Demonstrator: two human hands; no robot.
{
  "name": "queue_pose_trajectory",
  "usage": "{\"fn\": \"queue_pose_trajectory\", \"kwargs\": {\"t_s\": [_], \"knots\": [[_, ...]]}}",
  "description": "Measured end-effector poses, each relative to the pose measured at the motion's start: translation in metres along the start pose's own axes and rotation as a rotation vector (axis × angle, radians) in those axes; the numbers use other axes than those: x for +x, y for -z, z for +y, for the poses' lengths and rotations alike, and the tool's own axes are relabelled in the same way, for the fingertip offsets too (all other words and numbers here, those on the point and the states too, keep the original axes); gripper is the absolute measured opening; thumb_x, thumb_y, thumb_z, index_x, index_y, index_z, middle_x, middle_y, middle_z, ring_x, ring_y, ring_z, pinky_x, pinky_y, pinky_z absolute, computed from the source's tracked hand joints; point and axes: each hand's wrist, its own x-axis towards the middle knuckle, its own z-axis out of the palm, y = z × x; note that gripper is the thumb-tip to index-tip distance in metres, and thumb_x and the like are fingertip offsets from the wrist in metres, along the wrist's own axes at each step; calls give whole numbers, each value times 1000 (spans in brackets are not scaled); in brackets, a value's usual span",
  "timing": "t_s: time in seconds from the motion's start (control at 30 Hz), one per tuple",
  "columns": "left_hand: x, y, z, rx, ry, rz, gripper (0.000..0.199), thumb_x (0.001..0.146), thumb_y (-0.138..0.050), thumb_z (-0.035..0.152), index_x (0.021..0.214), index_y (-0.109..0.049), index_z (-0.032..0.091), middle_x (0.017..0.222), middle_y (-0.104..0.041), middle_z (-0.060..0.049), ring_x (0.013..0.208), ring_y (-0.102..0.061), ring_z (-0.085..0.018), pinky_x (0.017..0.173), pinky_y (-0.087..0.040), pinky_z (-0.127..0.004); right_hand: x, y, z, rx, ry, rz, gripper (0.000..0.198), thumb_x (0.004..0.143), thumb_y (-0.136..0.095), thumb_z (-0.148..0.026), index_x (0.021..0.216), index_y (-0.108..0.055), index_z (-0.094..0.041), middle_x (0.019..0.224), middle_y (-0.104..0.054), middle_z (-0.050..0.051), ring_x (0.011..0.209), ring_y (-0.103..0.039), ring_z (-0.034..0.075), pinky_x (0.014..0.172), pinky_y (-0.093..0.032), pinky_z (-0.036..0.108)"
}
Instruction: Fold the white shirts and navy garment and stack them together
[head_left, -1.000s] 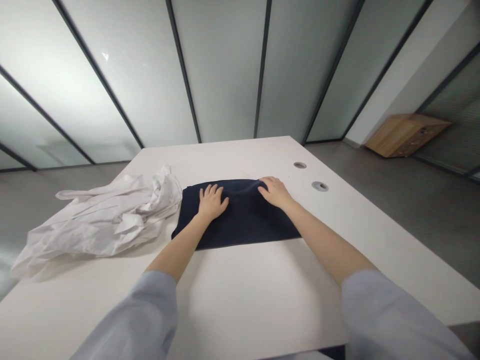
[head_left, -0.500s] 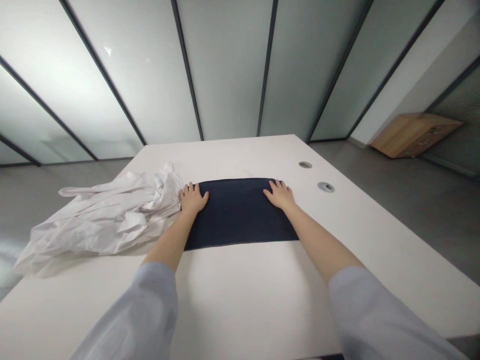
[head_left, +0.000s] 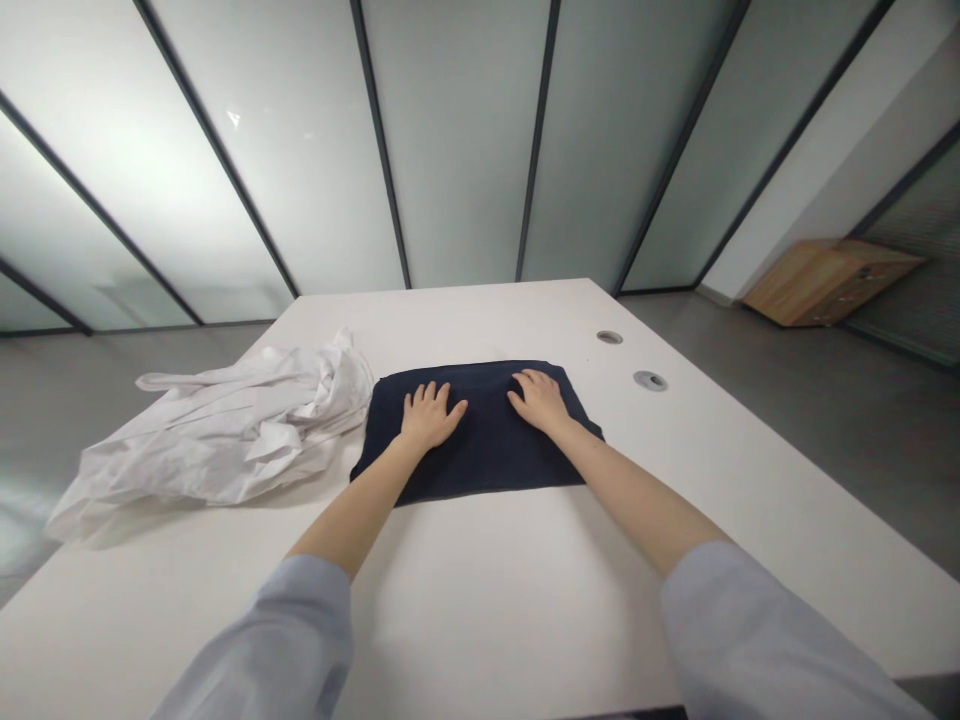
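A dark navy piece of folded cloth (head_left: 480,455) lies flat on the white table (head_left: 517,590), roughly rectangular. On its left half rests my left hand (head_left: 429,417), palm down with the fingers spread. My right hand (head_left: 540,400) lies on the upper right part of the same cloth, fingers a little apart and slightly bent. Neither hand grips anything. What kind of item the navy cloth is, I cannot tell. To the left of it sits a crumpled heap of white fabric (head_left: 247,430), close to the cloth's left edge.
Two round cable grommets (head_left: 650,381) are set in the table's right side. Beyond the far edge stands a frosted glass partition (head_left: 465,150) with dark frames. A wooden cabinet (head_left: 817,280) is on the floor at the right. A dark strip (head_left: 660,713) shows at the bottom edge.
Both hands have moved inward from the cloth's side edges toward its middle, the left one more. The cloth's left and right edges are now uncovered. The camera view has shifted slightly.
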Motion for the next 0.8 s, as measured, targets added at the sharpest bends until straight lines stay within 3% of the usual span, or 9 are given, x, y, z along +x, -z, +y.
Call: {"fn": "queue_pose_trajectory", "kwargs": {"t_s": [0.17, 0.3, 0.5, 0.63, 0.8], "knots": [[13, -12, 26, -10, -18, -67, 68, 93, -24, 62, 150, -35, 26, 157, -30, -10, 145, -24, -34, 113, -21, -58, 10, -14, -33, 29, -4, -171, 61, 97, -28, -54, 148, -39, -23, 157, -31, 10, 144, -24, 30, 114, -20, 49], [27, -10, 0, -29, 137, -100, 74, 91, -21, 65, 150, -34, 23, 159, -26, -11, 146, -20, -35, 114, -18, -60, 22, -13, -6, 24, -171, -223, 68, 95, -25, -60, 148, -39, -20, 158, -27, 12, 144, -21, 34, 114, -17, 54], [29, -4, -53, 50, 286, -39, 74, 91, -23, 63, 149, -38, 20, 158, -27, -13, 145, -22, -35, 114, -20, -57, 20, -9, 51, 12, -300, -118, 65, 94, -35, -54, 145, -42, -15, 155, -31, 19, 141, -27, 37, 110, -23, 56], [22, -5, -53, 75, 265, 40, 68, 92, -30, 57, 144, -44, 16, 155, -34, -15, 143, -28, -34, 114, -23, -53, 14, -10, 56, -1, -290, -25, 59, 92, -41, -48, 139, -49, -14, 148, -42, 18, 136, -34, 35, 109, -28, 52], [16, -2, -52, 15, 156, 156, 47, 89, -43, 41, 127, -58, 18, 137, -55, -12, 126, -49, -27, 105, -40, -39, 11, -9, 54, 65, -304, 113, 45, 86, -47, -32, 127, -60, -15, 130, -57, 16, 119, -51, 32, 102, -38, 47]]}}
